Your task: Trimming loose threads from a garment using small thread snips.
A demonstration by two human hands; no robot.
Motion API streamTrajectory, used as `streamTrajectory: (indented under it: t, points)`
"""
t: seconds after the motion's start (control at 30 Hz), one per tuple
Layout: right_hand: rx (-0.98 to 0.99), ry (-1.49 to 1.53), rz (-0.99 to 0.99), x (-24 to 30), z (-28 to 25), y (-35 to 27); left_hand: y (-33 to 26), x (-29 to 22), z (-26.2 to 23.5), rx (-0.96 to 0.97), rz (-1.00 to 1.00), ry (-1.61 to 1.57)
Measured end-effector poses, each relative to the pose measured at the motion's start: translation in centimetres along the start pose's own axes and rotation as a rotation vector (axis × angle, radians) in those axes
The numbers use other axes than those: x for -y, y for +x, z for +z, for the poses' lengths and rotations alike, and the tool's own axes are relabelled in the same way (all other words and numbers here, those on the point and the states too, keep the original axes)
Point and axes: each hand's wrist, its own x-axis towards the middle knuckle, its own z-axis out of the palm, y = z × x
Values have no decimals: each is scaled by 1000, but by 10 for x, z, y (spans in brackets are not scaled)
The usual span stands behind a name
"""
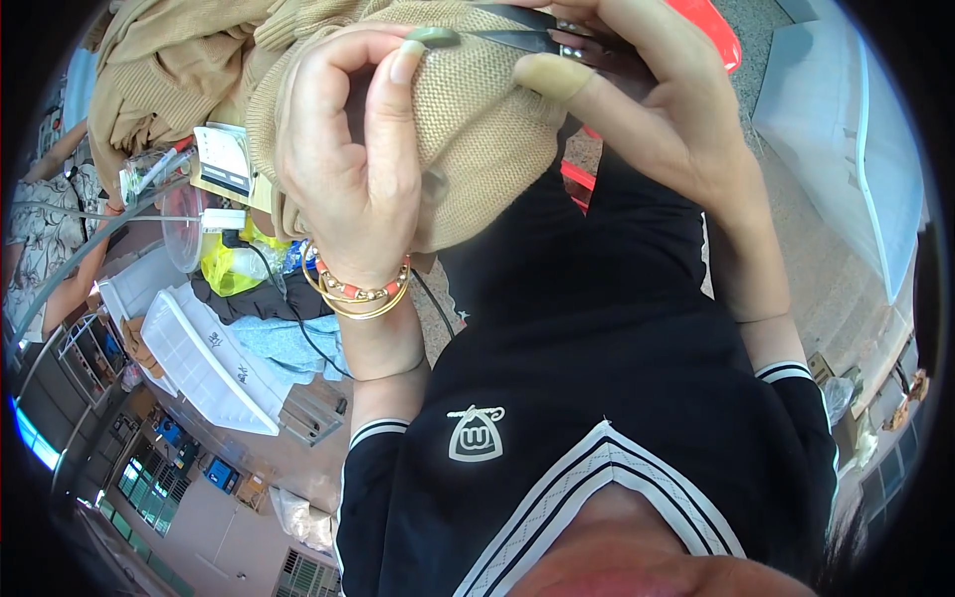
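Above a worker's lap, the left hand [343,159] pinches the beige knit [487,139] between thumb and green-capped fingertip, while the right hand's [667,109] fingers close around dark snips [512,41], blades parted just beside the pinch. Clean work probably calls for holding the fabric taut, laying the blades flat, and keeping their points clear of loops and that nearby fingertip.

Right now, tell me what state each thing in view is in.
Left hand: pinching the knit.
Beige knit: bunched up.
Right hand: holding the scissors.
Scissors: open, blades parted.
Tan cover: worn on the right thumb.
Yellow bag: crumpled.
Blue cloth: rumpled.
Black plug: seemingly plugged into the white block.
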Motion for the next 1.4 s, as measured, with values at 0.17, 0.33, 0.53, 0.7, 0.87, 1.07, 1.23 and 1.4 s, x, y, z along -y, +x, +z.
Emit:
streamTrajectory:
  t: [0.17,0.33,0.53,0.7,0.87,1.07,1.23,1.4]
  points:
    - [-232,-22,-363,-46,27,14,0,1,3,-37,-7,-50]
    - [151,-277,189,19,-5,11,-6,-1,3,-41,-34,-98]
    - [-25,-387,-122,16,6,6,-9,-2,2,-55,-80,-103]
    - [-618,-484,-854,-51,42,24,-8,-7,3,-64,-120,-175]
    - [-162,-428,-289,12,20,25,-14,-5,0,-97,-174,-251]
    - [-283,-376,-479,-9,24,7,-14,-5,0,-86,-149,-228]
    - [-13,-279,-197,8,10,9,-13,-4,0,-75,-116,-190]
    - [105,-369,-148,18,6,15,-14,-2,-1,-99,-75,-53]
